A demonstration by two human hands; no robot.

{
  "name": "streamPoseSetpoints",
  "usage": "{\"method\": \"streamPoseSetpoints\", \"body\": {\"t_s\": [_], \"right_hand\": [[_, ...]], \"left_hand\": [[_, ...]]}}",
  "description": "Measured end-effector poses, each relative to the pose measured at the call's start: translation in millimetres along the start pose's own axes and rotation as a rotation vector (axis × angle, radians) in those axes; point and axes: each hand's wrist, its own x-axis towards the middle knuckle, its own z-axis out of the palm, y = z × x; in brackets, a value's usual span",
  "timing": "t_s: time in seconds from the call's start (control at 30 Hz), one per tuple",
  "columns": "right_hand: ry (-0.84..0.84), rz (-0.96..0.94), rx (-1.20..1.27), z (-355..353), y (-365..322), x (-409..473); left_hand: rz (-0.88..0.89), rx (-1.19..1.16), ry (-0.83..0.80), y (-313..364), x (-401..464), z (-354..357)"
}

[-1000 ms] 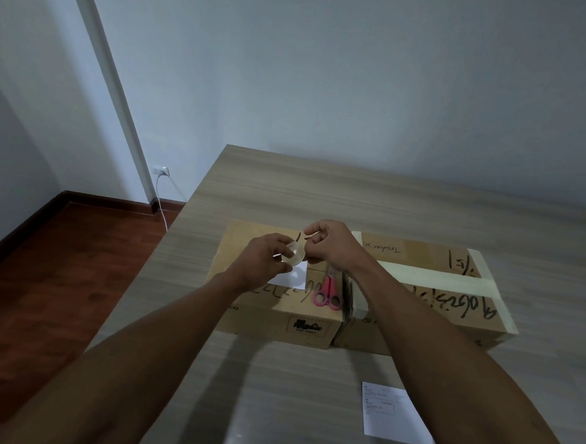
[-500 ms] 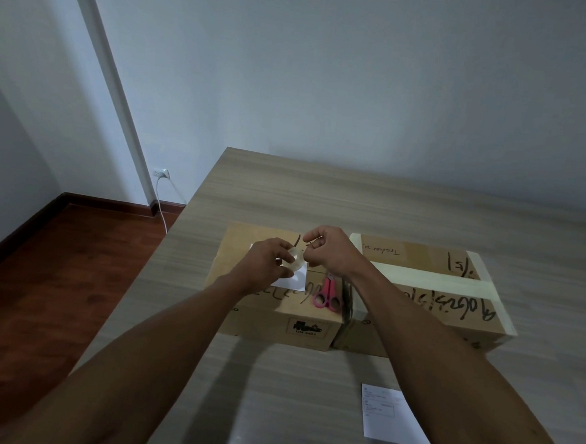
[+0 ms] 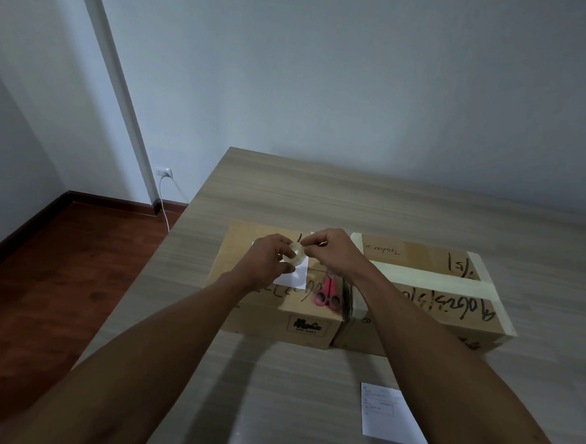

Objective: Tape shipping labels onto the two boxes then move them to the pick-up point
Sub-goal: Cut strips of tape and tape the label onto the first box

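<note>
Two cardboard boxes stand side by side on the table: the left box (image 3: 245, 308) and the right box (image 3: 427, 298) with pale tape bands. A white shipping label (image 3: 295, 278) lies on the left box, partly under my hands. My left hand (image 3: 268, 258) grips a small roll of clear tape (image 3: 296, 254) above that label. My right hand (image 3: 331, 253) pinches at the roll's edge with thumb and forefinger. Pink scissors (image 3: 328, 294) lie on the left box by its right edge. A second label (image 3: 389, 416) lies on the table in front.
The wooden table (image 3: 320, 203) runs back to a grey wall. To the left the table edge drops to a red-brown floor (image 3: 59, 259), with a wall socket and white cable (image 3: 164, 193) there.
Both hands stay together over the left box with the tape roll; my right fingers have shifted slightly on the roll. The view has tilted a little.
</note>
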Motion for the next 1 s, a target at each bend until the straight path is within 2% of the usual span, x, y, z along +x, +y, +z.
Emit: {"method": "streamPoseSetpoints", "body": {"t_s": [0.27,0.5,0.87,1.0], "right_hand": [[0.011,-0.027,0.026,0,2,-3],[-0.039,-0.003,-0.097,3,2,-4],[0.027,-0.167,-0.119,3,-16,-7],[0.026,-0.162,-0.112,3,-19,-7]], "left_hand": [[-0.008,-0.014,0.025,2,-6,0],[-0.015,-0.032,0.023,8,-10,0],[-0.177,-0.157,-0.056,5,-11,3],[-0.097,-0.144,-0.038,13,-10,0]]}}
